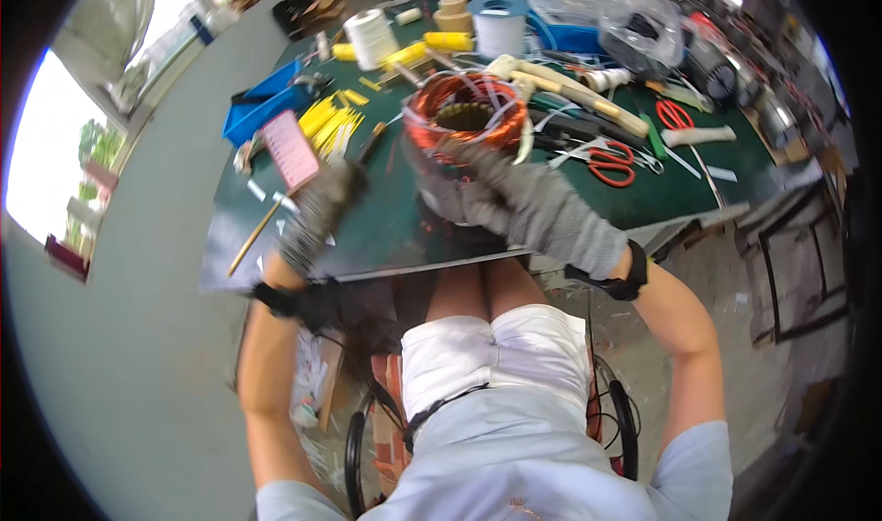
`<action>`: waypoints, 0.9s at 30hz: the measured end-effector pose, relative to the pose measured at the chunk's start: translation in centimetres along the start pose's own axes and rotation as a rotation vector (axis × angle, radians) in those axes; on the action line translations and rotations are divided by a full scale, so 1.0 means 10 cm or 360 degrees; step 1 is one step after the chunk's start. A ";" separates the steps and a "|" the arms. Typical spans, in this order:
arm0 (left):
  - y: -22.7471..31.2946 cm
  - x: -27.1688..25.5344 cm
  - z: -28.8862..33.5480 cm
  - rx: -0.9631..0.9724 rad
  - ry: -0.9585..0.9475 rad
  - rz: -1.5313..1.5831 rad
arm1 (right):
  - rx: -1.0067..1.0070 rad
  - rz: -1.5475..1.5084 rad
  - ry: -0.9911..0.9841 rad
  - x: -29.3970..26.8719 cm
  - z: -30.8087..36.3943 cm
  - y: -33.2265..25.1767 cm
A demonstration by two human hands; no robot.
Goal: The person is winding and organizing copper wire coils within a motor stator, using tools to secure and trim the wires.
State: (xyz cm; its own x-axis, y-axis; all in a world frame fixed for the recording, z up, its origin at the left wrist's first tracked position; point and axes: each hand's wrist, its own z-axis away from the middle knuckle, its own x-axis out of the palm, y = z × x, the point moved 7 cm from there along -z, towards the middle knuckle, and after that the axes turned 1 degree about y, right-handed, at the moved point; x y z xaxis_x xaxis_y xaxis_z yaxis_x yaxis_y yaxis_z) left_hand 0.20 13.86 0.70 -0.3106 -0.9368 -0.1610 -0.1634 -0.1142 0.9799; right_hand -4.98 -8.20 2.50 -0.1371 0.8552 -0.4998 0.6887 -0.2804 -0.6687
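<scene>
A motor stator [466, 121] with orange copper windings and white ties round its top stands upright near the table's front edge. My right hand [524, 195], in a grey knit glove, lies against its front and right side, fingers over the rim of the windings. Left of the stator, apart from it, my gloved left hand [326, 199] hovers over the table, its fingers smeared by motion. Whether it holds anything thin is too blurred to tell. Close to that hand lie a pink card [291, 150] and a thin wooden stick [254, 238].
On the green table [377, 232], yellow strips [331, 124] and a blue tray [266, 103] lie left. Behind the stator stand a white thread spool [370, 39] and a blue-topped white spool [498, 27]. Red-handled scissors [611, 164] and a mallet [579, 94] lie right.
</scene>
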 end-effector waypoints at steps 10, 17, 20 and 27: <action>-0.09 0.29 1.23 0.0381 -0.0837 0.1534 | 0.0393 -0.0332 0.0393 -0.66 1.41 0.25; -1.48 0.91 1.75 -0.0545 0.0079 0.0378 | 0.1395 0.0062 0.1497 -1.80 3.19 1.65; -1.45 1.84 1.33 -0.0637 -0.0453 -0.0007 | 0.1179 0.0625 0.1318 -1.66 3.20 1.70; -0.52 3.30 0.11 0.1067 -0.0355 -0.1108 | 0.1020 0.0292 0.1792 -1.38 2.91 1.75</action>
State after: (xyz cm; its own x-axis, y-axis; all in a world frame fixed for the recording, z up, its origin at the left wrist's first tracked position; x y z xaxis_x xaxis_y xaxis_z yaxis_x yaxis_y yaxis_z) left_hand -10.21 -16.10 -9.80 -0.1018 -0.6402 -0.7615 -0.8511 -0.3402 0.3999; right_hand -11.77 -37.65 -18.34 0.8040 0.5880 -0.0882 0.1314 -0.3204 -0.9381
